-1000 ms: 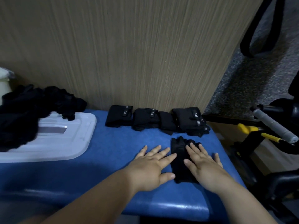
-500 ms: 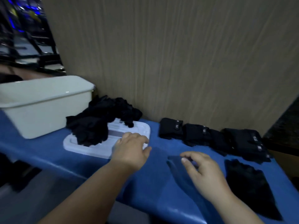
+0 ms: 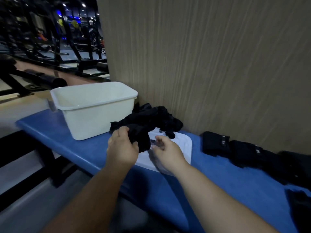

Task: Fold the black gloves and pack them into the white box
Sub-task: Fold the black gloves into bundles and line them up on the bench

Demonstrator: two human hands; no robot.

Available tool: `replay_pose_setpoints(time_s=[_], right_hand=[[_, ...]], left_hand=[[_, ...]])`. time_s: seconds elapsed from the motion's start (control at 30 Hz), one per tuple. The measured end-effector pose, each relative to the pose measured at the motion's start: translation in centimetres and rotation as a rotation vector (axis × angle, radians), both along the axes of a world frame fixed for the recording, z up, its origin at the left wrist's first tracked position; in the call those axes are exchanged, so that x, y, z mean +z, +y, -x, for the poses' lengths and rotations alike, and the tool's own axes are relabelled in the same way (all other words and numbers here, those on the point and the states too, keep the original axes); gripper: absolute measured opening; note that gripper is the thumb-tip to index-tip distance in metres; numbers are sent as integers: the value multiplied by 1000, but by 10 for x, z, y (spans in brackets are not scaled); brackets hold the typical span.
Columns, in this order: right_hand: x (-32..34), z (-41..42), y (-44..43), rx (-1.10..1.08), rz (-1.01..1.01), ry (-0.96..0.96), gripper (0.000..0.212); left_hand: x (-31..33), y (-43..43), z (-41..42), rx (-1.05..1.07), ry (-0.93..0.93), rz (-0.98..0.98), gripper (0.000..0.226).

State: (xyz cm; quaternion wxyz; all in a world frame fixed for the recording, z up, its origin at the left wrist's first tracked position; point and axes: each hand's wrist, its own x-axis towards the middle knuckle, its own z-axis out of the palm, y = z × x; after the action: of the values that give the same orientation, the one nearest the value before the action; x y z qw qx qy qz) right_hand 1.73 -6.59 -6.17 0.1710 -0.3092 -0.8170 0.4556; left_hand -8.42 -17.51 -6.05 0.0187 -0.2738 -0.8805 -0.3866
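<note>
Glove (image 3: 139, 136) newly gripped by left hand (image 3: 122, 147), drawn from pile (image 3: 156, 117) on lid (image 3: 184, 146) beside white box (image 3: 94, 113) | right hand (image 3: 168, 153) curled close, blurred, grip unclear | judgement: another fold starting, packing not yet begun

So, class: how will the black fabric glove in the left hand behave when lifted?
Probably floppy: the black fabric glove droops from the left hand's grip. Likely light, as one hand bunches it. It may drag the tangled black glove pile along.

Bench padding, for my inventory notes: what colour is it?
Blue; the bench padding shows best in the head view.
</note>
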Motion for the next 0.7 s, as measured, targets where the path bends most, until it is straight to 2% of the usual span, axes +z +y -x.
replay_pose_setpoints(time_s=[0.13, 0.23, 0.5, 0.63, 0.7], right_hand=[[2, 28, -2, -25, 117, -26, 58], [1, 41, 0, -33, 125, -40, 59], [-3, 35, 8, -114, 159, 1, 27], [-1, 15, 18, -187, 191, 47, 19], [-2, 7, 22, -134, 169, 17, 20]], left_hand=[[-9, 3, 13, -71, -116, 54, 51], [-8, 5, 17, -110, -218, 9, 44], [-5, 14, 11, -184, -286, -27, 43], [-1, 12, 7, 14, -20, 21, 44], [-2, 12, 7, 34, -12, 25, 56]])
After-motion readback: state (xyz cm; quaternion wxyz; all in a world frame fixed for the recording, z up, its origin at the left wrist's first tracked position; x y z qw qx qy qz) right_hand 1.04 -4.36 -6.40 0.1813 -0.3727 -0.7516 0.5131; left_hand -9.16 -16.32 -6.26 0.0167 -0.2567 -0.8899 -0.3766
